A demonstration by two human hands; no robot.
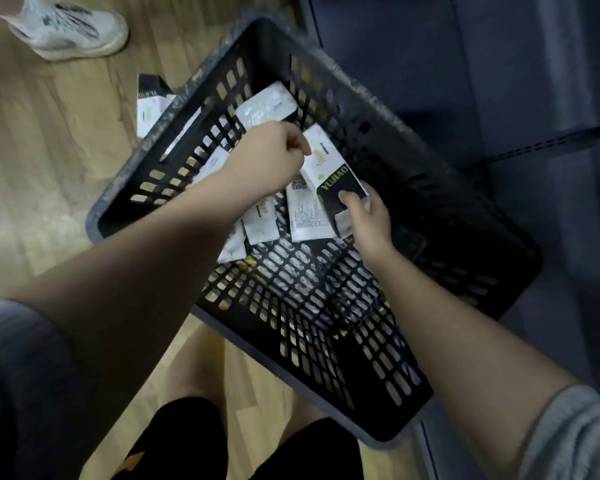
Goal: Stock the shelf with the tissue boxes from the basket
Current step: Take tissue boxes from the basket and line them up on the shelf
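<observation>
Head view: both hands inside slatted black plastic basket [378, 109], right hand [368, 216] gripping glossy rectangular tissue box [329, 168], left hand [271, 154] curled, seemingly pinching its far end.

Dim, soft indoor light, brightest on the wooden floor [49, 140] at left and fading to deep shadow inside the basket [447, 209] and at right; faint motion blur throughout; wide-angle bending toward the edges; white boxes [267, 105] glare slightly.

floor: light wood-look planks [49, 161], kinda worn | right side: dark blue-grey metal shelving unit [430, 64] with a perforated upright strip [541, 145] | lighting: pretty dim, soft shadows
</observation>
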